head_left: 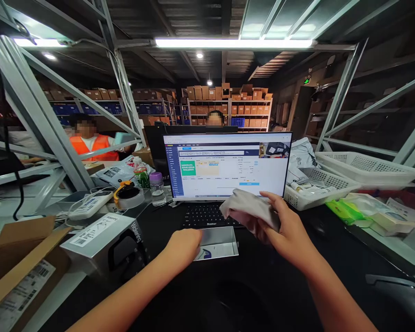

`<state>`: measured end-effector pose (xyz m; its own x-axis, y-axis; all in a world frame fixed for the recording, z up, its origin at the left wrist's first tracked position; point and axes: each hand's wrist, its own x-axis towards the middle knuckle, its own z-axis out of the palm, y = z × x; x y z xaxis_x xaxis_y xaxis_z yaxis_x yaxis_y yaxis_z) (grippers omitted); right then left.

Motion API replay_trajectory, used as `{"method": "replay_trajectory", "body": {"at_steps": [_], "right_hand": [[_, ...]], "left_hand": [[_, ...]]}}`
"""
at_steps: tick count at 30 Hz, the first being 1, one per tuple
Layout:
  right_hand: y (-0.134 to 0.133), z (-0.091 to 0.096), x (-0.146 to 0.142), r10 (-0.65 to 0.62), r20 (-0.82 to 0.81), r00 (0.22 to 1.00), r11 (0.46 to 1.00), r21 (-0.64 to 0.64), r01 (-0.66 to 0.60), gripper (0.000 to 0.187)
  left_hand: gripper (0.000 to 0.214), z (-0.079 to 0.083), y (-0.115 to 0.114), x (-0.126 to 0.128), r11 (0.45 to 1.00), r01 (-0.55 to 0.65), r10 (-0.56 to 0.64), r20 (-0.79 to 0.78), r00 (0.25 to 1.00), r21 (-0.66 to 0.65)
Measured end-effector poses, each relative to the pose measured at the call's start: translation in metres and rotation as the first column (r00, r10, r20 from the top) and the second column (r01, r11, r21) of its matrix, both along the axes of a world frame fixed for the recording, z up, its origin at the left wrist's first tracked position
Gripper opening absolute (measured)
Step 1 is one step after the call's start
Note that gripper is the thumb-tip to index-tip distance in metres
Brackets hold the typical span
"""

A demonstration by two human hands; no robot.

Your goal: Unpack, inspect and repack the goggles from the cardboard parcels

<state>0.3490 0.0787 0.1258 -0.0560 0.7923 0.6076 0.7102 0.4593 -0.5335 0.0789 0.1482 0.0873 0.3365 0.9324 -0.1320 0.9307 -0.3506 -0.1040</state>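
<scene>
From the head camera, big letters on the side of a silver box (103,235) say "Wakening", and its top has a white sticker with black lines. The keyboard (207,214) says "Bosston". The screen (207,182) is full of words, mostly too small to read. A brown cardboard box (60,256) has a white label, but its tiny print is hard to read too.

The right hand (287,226) is pinching a soft, wrinkly gray cloth (247,207) between its thumb and fingers. The cloth is up in the air, in front of the bottom of the screen. The left hand (183,244) is curled at the left end of a shiny, open small box (224,235). Its fingertips are hidden, so I cannot tell if it grips the box. The small box is long and flat, just in front of the keyboard, with something dark blue inside.

There are two white plastic baskets (373,173) with little holes on the right, and one bright green packet (346,210) near them. On the left is one clear bottle with a purple lid (157,189). Two other people show: one person in an orange vest (93,145), and one behind the screen.
</scene>
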Motion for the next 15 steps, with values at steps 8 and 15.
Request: {"method": "replay_trajectory", "body": {"at_steps": [8,15], "right_hand": [[-0.003,0.000,0.000,0.029,0.013,0.999,1.000,0.001,-0.029,0.063],[-0.002,0.001,0.002,0.042,-0.034,0.999,0.999,-0.023,-0.043,0.064]], "left_hand": [[0.035,-0.011,0.000,-0.004,0.951,0.277,-0.226,0.306,0.925,-0.135],[0.037,-0.019,-0.018,-0.009,0.962,0.257,-0.228,0.248,0.941,-0.090]]}}
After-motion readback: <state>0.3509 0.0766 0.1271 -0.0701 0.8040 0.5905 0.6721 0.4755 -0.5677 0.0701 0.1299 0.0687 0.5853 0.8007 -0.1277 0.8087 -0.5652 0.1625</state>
